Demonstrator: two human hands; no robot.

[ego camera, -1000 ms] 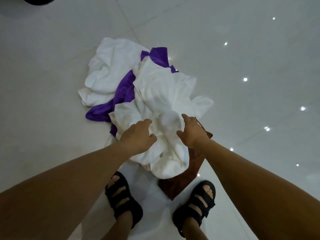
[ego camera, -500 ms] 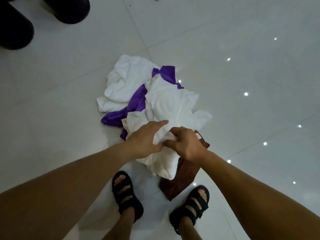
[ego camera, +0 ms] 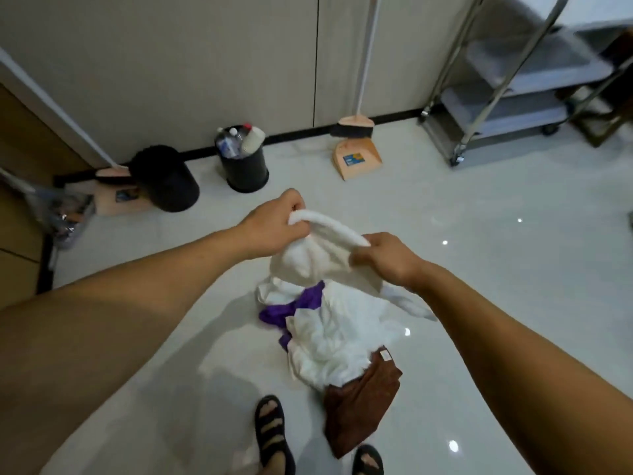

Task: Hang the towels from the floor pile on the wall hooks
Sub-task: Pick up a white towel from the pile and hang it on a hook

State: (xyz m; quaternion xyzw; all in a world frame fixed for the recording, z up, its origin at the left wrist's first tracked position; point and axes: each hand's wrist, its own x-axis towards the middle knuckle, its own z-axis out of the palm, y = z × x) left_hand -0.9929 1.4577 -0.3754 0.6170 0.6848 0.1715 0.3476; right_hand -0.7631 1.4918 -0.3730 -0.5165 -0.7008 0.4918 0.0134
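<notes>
A white towel [ego camera: 318, 258] hangs lifted above the floor pile, its top edge stretched between both hands. My left hand [ego camera: 274, 222] grips the towel's left end and my right hand [ego camera: 387, 258] grips its right end. Below it on the glossy floor lies the pile [ego camera: 335, 334]: more white towels, a purple towel [ego camera: 294, 305] and a brown towel [ego camera: 359, 399] nearest my feet. No wall hooks are in view.
Along the wall stand two black bins [ego camera: 245, 164], one holding bottles, a broom [ego camera: 356, 125] with an orange dustpan [ego camera: 354, 157], and a second dustpan [ego camera: 116, 193] at the left. A metal trolley [ego camera: 507, 97] stands at the right. My sandalled feet [ego camera: 274, 433] are near the pile.
Both hands closed on a white towel in the pile and raised it off the floor. The view tilted up from the floor to the wall.
</notes>
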